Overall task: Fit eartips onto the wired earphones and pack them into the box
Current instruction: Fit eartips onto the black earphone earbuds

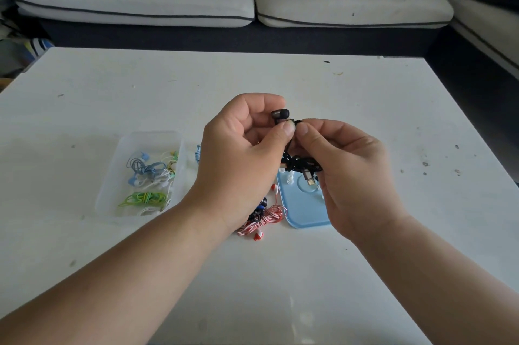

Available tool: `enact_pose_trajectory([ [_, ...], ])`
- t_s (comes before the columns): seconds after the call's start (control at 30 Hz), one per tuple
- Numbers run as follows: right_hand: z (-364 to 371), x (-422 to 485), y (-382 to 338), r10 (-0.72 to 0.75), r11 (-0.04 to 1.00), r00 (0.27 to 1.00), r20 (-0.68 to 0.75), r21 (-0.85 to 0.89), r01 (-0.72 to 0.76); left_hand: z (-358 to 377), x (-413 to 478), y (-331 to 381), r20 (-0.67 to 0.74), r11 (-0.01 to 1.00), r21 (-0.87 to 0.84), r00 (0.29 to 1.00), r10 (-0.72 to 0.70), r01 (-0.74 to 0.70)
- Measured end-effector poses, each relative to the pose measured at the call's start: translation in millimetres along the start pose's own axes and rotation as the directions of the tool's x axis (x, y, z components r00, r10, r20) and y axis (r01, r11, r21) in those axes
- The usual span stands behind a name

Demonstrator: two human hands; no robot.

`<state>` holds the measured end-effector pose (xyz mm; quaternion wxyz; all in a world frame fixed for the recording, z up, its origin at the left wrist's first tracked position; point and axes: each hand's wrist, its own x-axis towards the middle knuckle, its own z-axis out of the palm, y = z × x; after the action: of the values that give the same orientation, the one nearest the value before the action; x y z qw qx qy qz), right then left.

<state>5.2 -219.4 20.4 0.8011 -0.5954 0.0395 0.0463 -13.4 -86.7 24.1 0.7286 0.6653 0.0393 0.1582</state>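
The white table [280, 78] gives much free room on the far side and on both sides. All the work things lie close to the near edge, I think so that the hands can reach them without stretching.

The clear box [151, 134] stands on the left and is open on top. It already has several coiled coloured earphones [146, 173] inside. The blue lid [306, 212] lies flat on the right and serves as a small tray for the white eartips [289, 176], so they do not roll off. Between box and lid lie the red-white earphones [266, 215], partly hidden under the left wrist.

Both hands are raised above the table, over the lid. The left hand [238, 153] is closed and pinches the black earphones [300, 162] just below one bud [280, 114], which already carries a dark tip. The right hand [345, 170] pinches a small dark piece at the second bud, touching the left thumb; whether it is the tip or the bud itself I cannot tell. The bundled cable hangs between the palms and its plug [309, 180] dangles just over the lid.

In my judgement the second tip is being fitted. After that the way left to the box looks open, though the hanging cable may catch the red-white earphones.
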Motion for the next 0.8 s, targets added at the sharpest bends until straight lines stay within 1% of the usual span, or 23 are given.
enact_pose_trajectory([
  [0.13, 3.3, -3.0, 1.4, 0.071, 0.993, 0.998, -0.002, 0.093, -0.070, -0.6, 0.1, -0.7, -0.007, 0.999, 0.041, 1.000, 0.018, -0.018],
  [0.27, 2.8, -1.8, 1.0, 0.153, 0.966, 0.984, 0.087, 0.195, -0.168, -3.1, 0.8, -1.4, 0.013, 0.995, 0.089, 0.999, 0.032, -0.033],
  [0.37, 0.9, -0.8, -0.5, 0.170, 0.961, 0.979, 0.109, 0.202, -0.189, -3.4, 2.7, -0.5, 0.045, 0.991, 0.118, 0.998, 0.051, -0.056],
  [0.43, -1.3, 0.7, -0.8, 0.114, 0.981, 0.990, 0.082, 0.151, -0.126, -3.0, 4.2, 0.4, 0.051, 0.992, 0.116, 0.998, 0.049, -0.054],
  [0.53, -4.9, 3.4, -2.0, -0.019, 0.999, 0.999, 0.045, -0.034, 0.021, -3.0, 4.5, 0.6, 0.046, 0.998, 0.065, 0.999, 0.001, -0.004],
  [0.6, -6.4, 4.6, -2.4, -0.094, 0.987, 0.994, 0.053, -0.128, 0.100, -4.0, 4.9, 0.4, 0.042, 0.999, 0.015, 0.998, -0.049, 0.048],
  [0.7, -6.8, 3.7, -2.3, -0.175, 0.962, 0.980, 0.092, -0.194, 0.190, -6.1, 6.7, 0.8, 0.053, 0.993, -0.041, 0.993, -0.106, 0.108],
  [0.77, -7.3, 3.1, -2.6, -0.178, 0.957, 0.977, 0.114, -0.210, 0.199, -8.7, 8.0, 1.6, 0.053, 0.990, -0.055, 0.990, -0.129, 0.132],
  [0.8, -8.0, 3.3, -3.5, -0.150, 0.967, 0.981, 0.125, -0.189, 0.172, -10.6, 8.7, 2.2, 0.055, 0.988, -0.064, 0.989, -0.139, 0.143],
])
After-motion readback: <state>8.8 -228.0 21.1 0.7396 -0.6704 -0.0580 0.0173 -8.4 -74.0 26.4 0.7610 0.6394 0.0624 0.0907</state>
